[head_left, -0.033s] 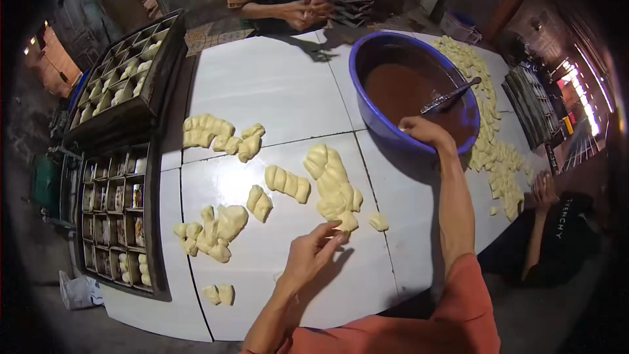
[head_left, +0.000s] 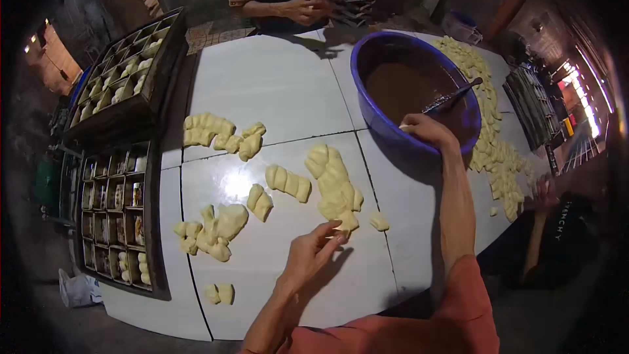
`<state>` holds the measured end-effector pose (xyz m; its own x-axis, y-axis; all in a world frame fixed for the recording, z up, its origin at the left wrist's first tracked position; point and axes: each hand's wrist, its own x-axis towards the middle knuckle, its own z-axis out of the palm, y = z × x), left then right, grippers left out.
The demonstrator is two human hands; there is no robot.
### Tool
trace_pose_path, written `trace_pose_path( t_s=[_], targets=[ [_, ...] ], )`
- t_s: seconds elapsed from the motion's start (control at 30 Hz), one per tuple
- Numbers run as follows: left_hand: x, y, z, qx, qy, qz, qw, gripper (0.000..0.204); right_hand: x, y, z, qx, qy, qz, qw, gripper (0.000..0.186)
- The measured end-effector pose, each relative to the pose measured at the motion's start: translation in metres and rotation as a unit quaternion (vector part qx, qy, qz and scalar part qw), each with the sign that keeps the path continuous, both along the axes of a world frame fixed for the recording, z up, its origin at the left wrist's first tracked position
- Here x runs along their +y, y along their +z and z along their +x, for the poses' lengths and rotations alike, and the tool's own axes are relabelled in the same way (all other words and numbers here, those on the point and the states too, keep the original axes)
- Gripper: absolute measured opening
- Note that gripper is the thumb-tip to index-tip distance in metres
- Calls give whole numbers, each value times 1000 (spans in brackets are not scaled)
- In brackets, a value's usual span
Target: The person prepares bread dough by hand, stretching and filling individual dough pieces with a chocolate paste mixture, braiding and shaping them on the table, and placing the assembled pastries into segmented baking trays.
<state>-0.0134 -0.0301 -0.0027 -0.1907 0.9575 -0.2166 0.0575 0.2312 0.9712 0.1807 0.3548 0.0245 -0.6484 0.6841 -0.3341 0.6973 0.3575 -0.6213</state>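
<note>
My left hand (head_left: pixel 312 252) is at the near end of a long cluster of pale dough pieces (head_left: pixel 333 180), thumb and fingertips curled around the edge of the last piece. At the near rim of a blue basin (head_left: pixel 373 115), my right hand (head_left: pixel 429 132) is closed, with a small pale bit of dough (head_left: pixel 406 128) showing at its fingertips. Brown filling or batter (head_left: pixel 400 92) lies in the basin. A dark-handled utensil (head_left: pixel 452 96) leans in it against the right rim. One loose dough piece (head_left: pixel 379 221) sits right of my left hand.
More dough groups lie on the white tabletop (head_left: pixel 262 85), at left (head_left: pixel 213 233) and along the right edge (head_left: pixel 501 170). Divided trays (head_left: pixel 118 223) holding some dough stand at left. One person's hands (head_left: pixel 308 10) are across the table; another person's arm (head_left: pixel 538 229) is at right.
The picture is somewhat darker now. Both hands and the dough stay practically where they were.
</note>
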Motion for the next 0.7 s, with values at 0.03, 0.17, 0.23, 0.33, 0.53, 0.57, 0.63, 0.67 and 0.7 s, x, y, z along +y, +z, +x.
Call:
trace_pose_path(
  t_s=[0.03,0.17,0.23,0.33,0.53,0.57,0.63,0.67,0.7],
  targets=[
    [2,-1,1,-4,0,-2,1000,39,-11,18,0,47,-75,-56,994,15],
    [15,3,8,-49,9,-35,998,39,-57,56,-5,350,-173,-208,897,21],
    [26,-7,18,-228,21,-17,973,43,-91,60,-19,381,-190,-177,887,21],
    [52,3,30,-288,4,31,957,48,-138,38,-25,507,-171,-275,799,15],
    [23,-3,23,-485,101,43,868,44,-248,-18,-64,525,-229,-371,731,12],
    [13,-12,17,-483,114,43,867,41,-263,-10,-71,518,-222,-399,723,16],
    [-5,-22,5,-486,213,43,846,27,-277,-27,-68,509,-183,-423,727,30],
    [-13,-25,-5,-438,231,46,868,26,-287,-31,-68,507,-182,-427,727,30],
    [-21,-28,-12,-388,248,49,887,24,-299,-36,-70,492,-155,-356,779,35]
  ],
)
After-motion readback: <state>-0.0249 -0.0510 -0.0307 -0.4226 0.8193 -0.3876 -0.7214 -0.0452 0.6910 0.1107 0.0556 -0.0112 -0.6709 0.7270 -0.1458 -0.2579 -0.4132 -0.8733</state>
